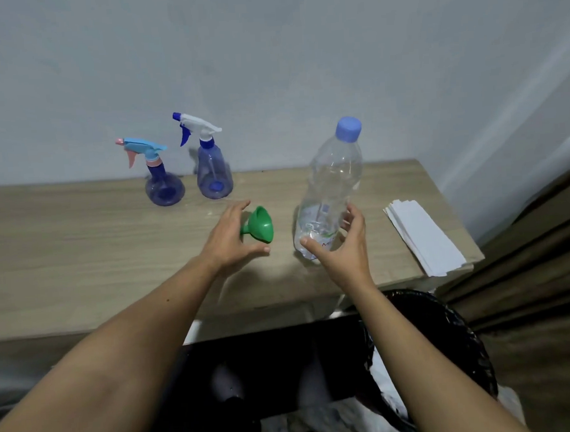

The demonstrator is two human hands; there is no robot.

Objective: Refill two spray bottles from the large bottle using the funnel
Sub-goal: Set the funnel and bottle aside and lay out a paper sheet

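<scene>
Two blue spray bottles stand at the back of the wooden table (64, 247): a round one with a light-blue and pink trigger (163, 186) on the left, a taller one with a white and blue trigger (213, 173) beside it. A green funnel (259, 225) lies on its side mid-table. My left hand (232, 238) hovers over its spout end, fingers spread, gripping nothing. A large clear bottle with a blue cap (333, 187) stands upright to the right. My right hand (341, 246) is open around its base, thumb and fingers apart, just at the plastic.
A stack of white paper sheets (423, 238) lies at the table's right edge. A black-lined bin (448, 339) stands below the table's front right corner. A grey wall runs behind the table. Brown curtain fabric hangs at far right.
</scene>
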